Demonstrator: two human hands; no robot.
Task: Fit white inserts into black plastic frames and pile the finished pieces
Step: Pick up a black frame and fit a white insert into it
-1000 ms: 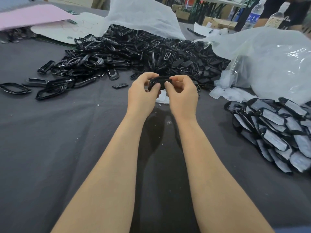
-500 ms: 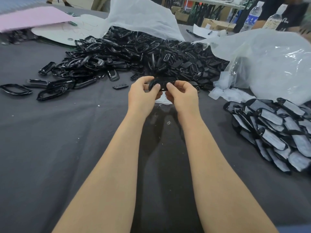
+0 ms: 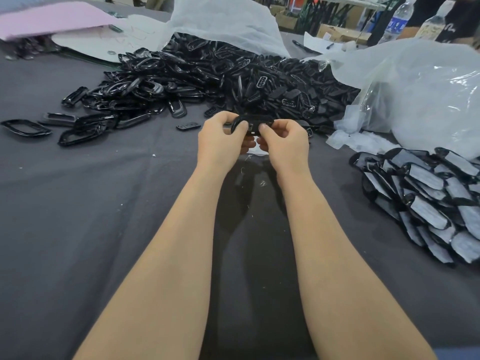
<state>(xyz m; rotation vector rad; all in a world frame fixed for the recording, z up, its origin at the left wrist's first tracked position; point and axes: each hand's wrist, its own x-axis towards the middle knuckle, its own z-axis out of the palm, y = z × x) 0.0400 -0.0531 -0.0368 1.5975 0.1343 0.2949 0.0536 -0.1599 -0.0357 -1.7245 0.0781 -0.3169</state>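
Mid-frame: my left hand and right hand both pinching black frame. Advice: press thumbs evenly, seat insert flush, then add to finished pile at right.

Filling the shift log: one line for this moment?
left hand + right hand grip black frame | finished pile at right

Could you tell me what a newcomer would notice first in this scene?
At centre, the left hand and right hand pinch one black frame. Behind them sprawls a large heap of loose black frames, and at the right lies the white-faced pile of finished pieces.
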